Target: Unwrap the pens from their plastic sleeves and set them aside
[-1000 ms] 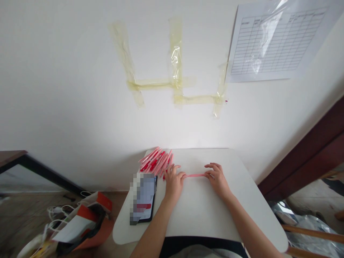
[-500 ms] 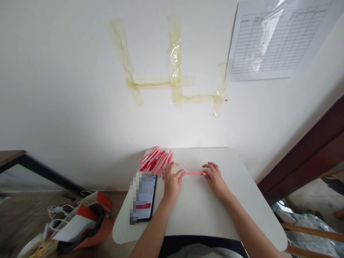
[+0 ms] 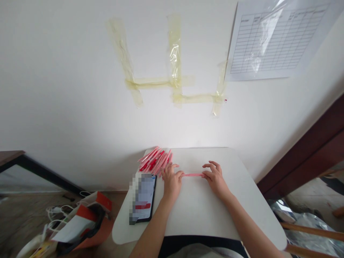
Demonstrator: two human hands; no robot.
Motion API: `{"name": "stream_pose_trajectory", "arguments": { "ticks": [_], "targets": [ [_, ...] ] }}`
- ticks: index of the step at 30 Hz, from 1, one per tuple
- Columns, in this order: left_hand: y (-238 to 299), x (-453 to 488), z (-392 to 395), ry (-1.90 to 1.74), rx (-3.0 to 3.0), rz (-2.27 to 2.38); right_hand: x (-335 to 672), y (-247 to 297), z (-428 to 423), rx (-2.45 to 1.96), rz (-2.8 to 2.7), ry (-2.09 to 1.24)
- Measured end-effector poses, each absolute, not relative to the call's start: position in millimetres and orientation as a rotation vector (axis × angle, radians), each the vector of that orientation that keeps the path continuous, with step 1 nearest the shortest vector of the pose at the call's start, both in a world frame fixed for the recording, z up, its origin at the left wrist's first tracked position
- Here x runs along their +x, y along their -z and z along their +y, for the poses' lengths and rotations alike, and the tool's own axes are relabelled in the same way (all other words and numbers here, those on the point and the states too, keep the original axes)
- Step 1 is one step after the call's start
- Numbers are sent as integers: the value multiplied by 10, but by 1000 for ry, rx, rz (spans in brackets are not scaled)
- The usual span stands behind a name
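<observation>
A thin pink strip [image 3: 192, 175] stretches level between my two hands, over the white table top. Thumb and fingertips of my left hand [image 3: 172, 182] pinch its left end. The right end is pinched the same way by my right hand [image 3: 215, 179], its other fingers raised and curved. Just beyond my left hand lies a pile of slim pink and red pieces [image 3: 154, 160]; my fingers cover its near right edge. A phone [image 3: 145, 199] with a partly blurred screen lies left of my left forearm.
The small white table [image 3: 204, 211] stands against a white wall with yellowed tape [image 3: 175, 53] and a printed grid sheet [image 3: 279, 39]. On the floor at left are an orange-red bag [image 3: 94, 229] and white cables. A dark red wooden panel [image 3: 309, 143] rises at right.
The pink strip and the fingertips holding it have dipped very slightly towards me. Both hands keep their pinch; the pile and the phone stay put.
</observation>
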State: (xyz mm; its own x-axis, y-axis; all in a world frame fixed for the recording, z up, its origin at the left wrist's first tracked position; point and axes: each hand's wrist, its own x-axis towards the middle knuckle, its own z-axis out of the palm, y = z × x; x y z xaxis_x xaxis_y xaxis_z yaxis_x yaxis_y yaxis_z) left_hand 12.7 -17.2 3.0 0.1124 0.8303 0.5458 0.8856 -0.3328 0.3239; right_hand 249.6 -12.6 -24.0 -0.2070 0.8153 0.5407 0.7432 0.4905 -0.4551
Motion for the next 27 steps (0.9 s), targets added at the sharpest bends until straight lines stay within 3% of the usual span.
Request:
{"name": "stream_pose_trajectory", "arguments": {
  "ticks": [14, 27],
  "targets": [
    [-17, 114, -162, 1143, -2232, -1749, 2549, 212, -127, -1344, -1924, -269],
    [-37, 138, -170, 1116, -2240, -1774, 2553, 227, -119, -1254, -1829, -195]
  ]
}}
